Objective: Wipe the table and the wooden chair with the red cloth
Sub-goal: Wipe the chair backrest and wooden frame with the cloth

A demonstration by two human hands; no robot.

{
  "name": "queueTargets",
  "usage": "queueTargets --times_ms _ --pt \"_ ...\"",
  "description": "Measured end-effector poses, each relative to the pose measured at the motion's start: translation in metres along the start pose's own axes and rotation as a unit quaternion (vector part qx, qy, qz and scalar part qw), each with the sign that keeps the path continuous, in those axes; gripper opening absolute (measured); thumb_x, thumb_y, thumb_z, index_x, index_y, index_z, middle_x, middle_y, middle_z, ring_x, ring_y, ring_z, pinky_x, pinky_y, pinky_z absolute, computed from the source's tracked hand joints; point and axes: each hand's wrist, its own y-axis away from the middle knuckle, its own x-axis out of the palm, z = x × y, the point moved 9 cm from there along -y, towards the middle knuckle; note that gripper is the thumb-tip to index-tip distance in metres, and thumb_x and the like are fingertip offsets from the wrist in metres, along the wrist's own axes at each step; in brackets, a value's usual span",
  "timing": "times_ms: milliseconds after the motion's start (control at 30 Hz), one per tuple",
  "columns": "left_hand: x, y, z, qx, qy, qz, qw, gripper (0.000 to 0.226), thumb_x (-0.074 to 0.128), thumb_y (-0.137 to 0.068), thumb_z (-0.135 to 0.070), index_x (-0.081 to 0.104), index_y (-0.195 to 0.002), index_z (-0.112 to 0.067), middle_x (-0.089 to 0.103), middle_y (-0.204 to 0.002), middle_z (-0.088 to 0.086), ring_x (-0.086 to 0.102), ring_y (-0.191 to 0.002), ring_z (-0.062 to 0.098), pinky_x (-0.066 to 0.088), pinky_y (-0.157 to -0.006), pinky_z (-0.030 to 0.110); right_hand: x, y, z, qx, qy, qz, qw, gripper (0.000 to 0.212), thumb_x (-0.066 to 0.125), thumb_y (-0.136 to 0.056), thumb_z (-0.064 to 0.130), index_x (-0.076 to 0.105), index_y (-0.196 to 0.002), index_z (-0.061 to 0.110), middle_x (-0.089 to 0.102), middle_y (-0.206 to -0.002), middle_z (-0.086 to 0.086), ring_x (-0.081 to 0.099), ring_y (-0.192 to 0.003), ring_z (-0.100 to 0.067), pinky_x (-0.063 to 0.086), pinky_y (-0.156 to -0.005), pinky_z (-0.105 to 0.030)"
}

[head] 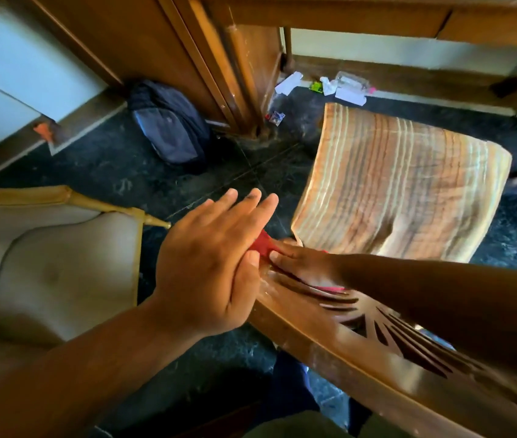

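Observation:
The wooden chair (329, 339) stands in front of me, its carved backrest running from the middle to the lower right and its striped seat cushion (399, 191) beyond. My right hand (301, 267) presses the red cloth (265, 246) flat against the top left end of the backrest; only small red bits show at its fingertips and under the palm. My left hand (216, 260) is beside it with fingers stretched out and apart, its thumb touching the backrest edge. The table (377, 17) shows as a wooden edge along the top.
A beige upholstered armchair (45, 267) is close on the left. A dark backpack (168, 128) leans against a wooden cabinet (156, 42) at the back. Scraps of paper and plastic (342, 86) lie on the dark floor under the table.

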Motion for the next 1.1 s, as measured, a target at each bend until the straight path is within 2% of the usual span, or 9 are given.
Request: queueTargets --times_ms 100,167,233,367,600,700,800,867,1100 --pt "0.0 0.001 0.001 0.005 0.013 -0.011 1.0 0.06 0.034 -0.09 -0.029 0.046 -0.147 -0.017 0.053 -0.147 0.005 0.047 -0.138 0.027 0.041 -0.108 0.043 -0.018 -0.044 -0.064 0.112 -0.022 -0.049 0.992 0.049 0.024 -0.107 0.035 0.017 -0.153 0.022 0.036 -0.153 -0.012 0.034 -0.14 -0.028 0.03 -0.113 -0.037" --pt "0.001 0.001 0.003 0.002 0.023 -0.026 0.999 0.06 0.036 -0.089 -0.03 0.046 -0.147 -0.019 0.052 -0.148 0.003 0.046 -0.139 0.025 0.039 -0.107 0.039 -0.033 -0.053 -0.097 0.196 -0.048 -0.102 0.974 0.047 0.028 -0.106 0.04 0.031 -0.149 0.021 0.051 -0.141 -0.017 0.049 -0.129 -0.032 0.046 -0.091 -0.032" --pt "0.003 0.0 0.008 0.003 0.019 -0.039 0.999 0.061 0.036 -0.088 -0.031 0.047 -0.147 -0.02 0.053 -0.147 0.003 0.047 -0.138 0.025 0.038 -0.105 0.037 -0.04 -0.06 -0.101 0.218 -0.072 -0.091 0.969 0.047 0.035 -0.102 0.049 0.046 -0.139 0.023 0.057 -0.136 -0.009 0.054 -0.124 -0.028 0.047 -0.09 -0.034" --pt "0.008 0.0 0.009 0.008 0.013 -0.018 1.0 0.062 0.037 -0.088 -0.032 0.046 -0.148 -0.019 0.055 -0.146 0.006 0.048 -0.137 0.029 0.041 -0.104 0.04 -0.045 -0.045 -0.053 0.176 -0.055 -0.084 0.979 0.038 0.037 -0.104 0.041 0.058 -0.126 0.018 0.064 -0.126 -0.01 0.059 -0.117 -0.026 0.044 -0.106 -0.043" --pt "0.005 0.003 0.011 0.019 0.049 -0.022 0.998 0.08 0.008 -0.096 -0.063 0.031 -0.154 -0.013 0.05 -0.149 0.011 0.045 -0.139 0.033 0.041 -0.104 0.043 -0.01 0.121 0.089 0.06 -0.151 -0.1 0.982 0.03 0.038 -0.102 0.032 0.066 -0.103 0.023 0.072 -0.104 0.001 0.067 -0.098 -0.015 0.052 -0.088 -0.031" --pt "0.006 0.005 0.011 0.036 0.056 -0.024 0.998 0.086 0.003 -0.094 -0.067 0.025 -0.156 -0.012 0.051 -0.148 0.015 0.045 -0.139 0.035 0.04 -0.104 0.044 0.015 0.204 0.131 0.028 0.001 -0.156 0.987 0.037 0.036 -0.102 0.031 0.061 -0.121 0.011 0.065 -0.123 -0.01 0.061 -0.113 -0.023 0.044 -0.102 -0.044" --pt "0.006 0.005 0.008 0.044 0.054 -0.029 0.997 0.078 0.009 -0.098 -0.061 0.028 -0.155 -0.011 0.054 -0.144 0.018 0.048 -0.135 0.038 0.041 -0.104 0.046 0.055 0.247 0.15 0.015 0.385 -0.223 0.896 0.042 0.034 -0.102 0.042 0.045 -0.141 0.034 0.045 -0.15 0.005 0.037 -0.141 -0.015 0.029 -0.116 -0.027" --pt "0.004 0.005 0.005 0.053 0.06 -0.028 0.996 0.076 0.01 -0.099 -0.057 0.031 -0.154 -0.01 0.055 -0.143 0.017 0.05 -0.134 0.038 0.043 -0.104 0.046 0.085 0.236 0.146 0.05 0.539 -0.25 0.803 0.049 0.04 -0.094 0.039 0.042 -0.142 0.034 0.039 -0.153 0.0 0.035 -0.141 -0.025 0.035 -0.112 -0.044" --pt "-0.007 0.007 0.003 0.056 0.071 -0.031 0.995 0.075 0.005 -0.099 -0.054 0.035 -0.153 -0.011 0.057 -0.142 0.016 0.051 -0.134 0.033 0.051 -0.092 0.046 0.1 0.167 0.143 0.088 0.586 -0.34 0.731 0.07 0.043 -0.084 0.035 0.027 -0.152 0.029 0.018 -0.161 -0.012 0.026 -0.144 -0.039 0.021 -0.116 -0.051"
